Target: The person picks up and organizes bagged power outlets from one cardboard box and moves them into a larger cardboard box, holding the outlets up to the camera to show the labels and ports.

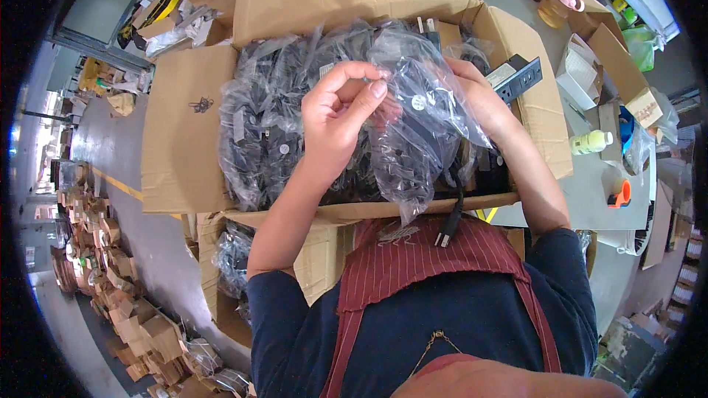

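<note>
My left hand (341, 114) has thumb and forefinger pinched at the edge of a clear plastic bag (420, 77). The bag hangs loose between my hands, with a small round white sticker on it. Behind its right side, my right hand (478, 102) is closed round a black power strip (522, 78), whose outlet end sticks out to the right; my fingers are partly hidden. A black power cord with a plug (447, 230) hangs over the near box edge against my apron. Below my hands, an open cardboard box (188, 133) holds several bagged black items (276, 114).
On the grey table (616, 203) at right are a pale bottle (591, 142), an orange tape dispenser (619, 193), a white tray (577, 74) and a jug (554, 9). Another box (210, 265) with bagged goods stands below left. Flattened cartons (140, 324) pile up along the left.
</note>
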Demonstrator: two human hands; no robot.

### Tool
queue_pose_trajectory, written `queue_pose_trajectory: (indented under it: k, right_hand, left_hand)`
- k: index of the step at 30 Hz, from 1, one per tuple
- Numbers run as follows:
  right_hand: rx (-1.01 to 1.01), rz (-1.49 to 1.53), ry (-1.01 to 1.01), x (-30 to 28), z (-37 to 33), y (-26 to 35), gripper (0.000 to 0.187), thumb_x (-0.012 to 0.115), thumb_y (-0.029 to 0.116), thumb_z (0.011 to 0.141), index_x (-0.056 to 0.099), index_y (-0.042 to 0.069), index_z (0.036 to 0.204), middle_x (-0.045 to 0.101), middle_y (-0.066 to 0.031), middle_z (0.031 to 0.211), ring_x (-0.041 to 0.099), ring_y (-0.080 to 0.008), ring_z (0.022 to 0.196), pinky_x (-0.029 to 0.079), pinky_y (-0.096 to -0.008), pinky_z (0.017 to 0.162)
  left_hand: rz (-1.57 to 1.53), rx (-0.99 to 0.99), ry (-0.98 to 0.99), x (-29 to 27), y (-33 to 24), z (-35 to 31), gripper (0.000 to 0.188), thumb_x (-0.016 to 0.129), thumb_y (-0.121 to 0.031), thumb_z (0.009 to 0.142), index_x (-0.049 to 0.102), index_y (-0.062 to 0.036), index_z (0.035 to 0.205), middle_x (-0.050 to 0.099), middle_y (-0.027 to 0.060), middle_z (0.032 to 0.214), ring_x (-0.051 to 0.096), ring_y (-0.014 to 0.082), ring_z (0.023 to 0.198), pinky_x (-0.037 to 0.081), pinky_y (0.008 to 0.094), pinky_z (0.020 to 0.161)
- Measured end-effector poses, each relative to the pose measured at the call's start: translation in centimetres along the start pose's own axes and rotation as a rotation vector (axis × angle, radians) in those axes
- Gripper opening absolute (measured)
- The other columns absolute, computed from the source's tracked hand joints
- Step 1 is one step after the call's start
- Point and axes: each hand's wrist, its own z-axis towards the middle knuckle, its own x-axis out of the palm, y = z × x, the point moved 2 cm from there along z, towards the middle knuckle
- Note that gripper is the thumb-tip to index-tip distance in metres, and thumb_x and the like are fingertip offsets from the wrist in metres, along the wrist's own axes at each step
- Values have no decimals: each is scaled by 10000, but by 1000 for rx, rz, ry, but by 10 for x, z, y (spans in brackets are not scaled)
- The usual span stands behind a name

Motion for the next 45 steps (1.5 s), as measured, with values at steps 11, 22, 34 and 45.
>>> queue_pose_trajectory:
  k: [11, 22, 34, 45]
  right_hand:
    - [41, -107, -33, -5, 0, 0, 424, 588, 340, 993, 616, -51, 1155, 667, -53, 1013, 582, -91, 891, 488, -247, 770]
    - [19, -90, 14, -7, 1, -3, 462, 605, 336, 983, 592, -46, 1243, 675, -63, 1069, 604, -98, 928, 498, -240, 812]
    - [34, -83, 14, -6, 2, -3, 495, 624, 342, 975, 571, -38, 1288, 667, -44, 1101, 594, -80, 952, 489, -230, 832]
    - [-59, -114, -17, -6, 3, -5, 508, 576, 426, 989, 618, -52, 1154, 662, -48, 1011, 570, -82, 904, 489, -248, 778]
  left_hand:
    - [-49, -61, 22, 1, 1, 0, 102, 599, -42, 961, 598, 5, 1052, 686, 70, 859, 664, 113, 763, 530, 249, 660]
    - [115, -44, 35, -2, 8, 4, 214, 660, -31, 909, 595, 0, 1110, 627, 15, 861, 594, 74, 782, 491, 222, 705]
    - [161, -36, 13, -5, 12, 4, 223, 677, -13, 886, 604, -2, 1096, 596, 0, 884, 547, 48, 789, 467, 201, 688]
    - [186, -17, 10, -5, 15, 5, 223, 662, -40, 906, 606, -2, 1118, 610, -5, 928, 546, 51, 816, 458, 208, 716]
